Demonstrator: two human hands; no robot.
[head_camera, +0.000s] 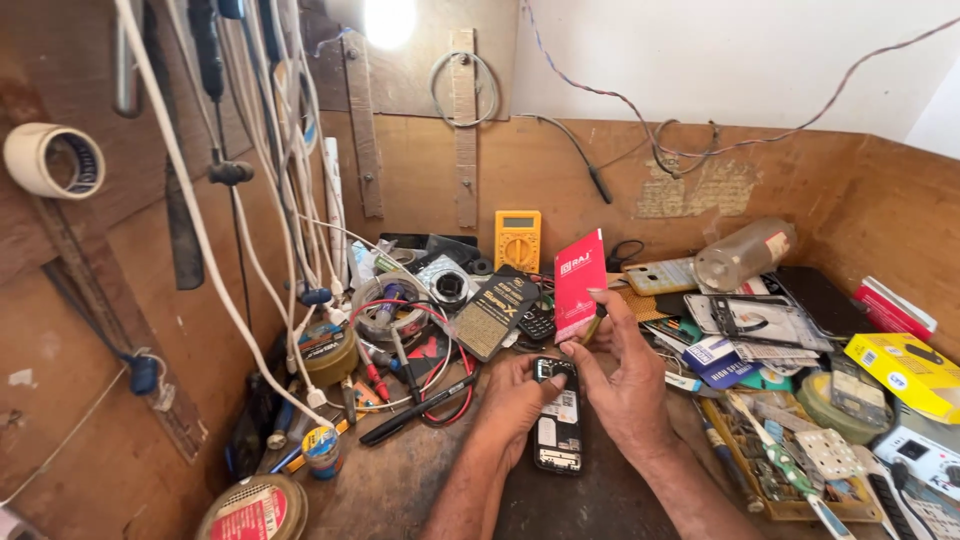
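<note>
The worktop (400, 490) carries clutter on all sides of an opened phone (558, 420), which lies flat, back up, long axis running away from the person, top end far. The left hand (515, 400) cups its left edge, fingers curled on the top corner. The right hand (620, 375) pinches a red card (579, 283) upright just beyond the phone's top.

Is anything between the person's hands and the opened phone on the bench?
Nothing visible. The left hand grips the opened phone directly; the right hand touches its top end while pinching a red packet upright above it.
</note>
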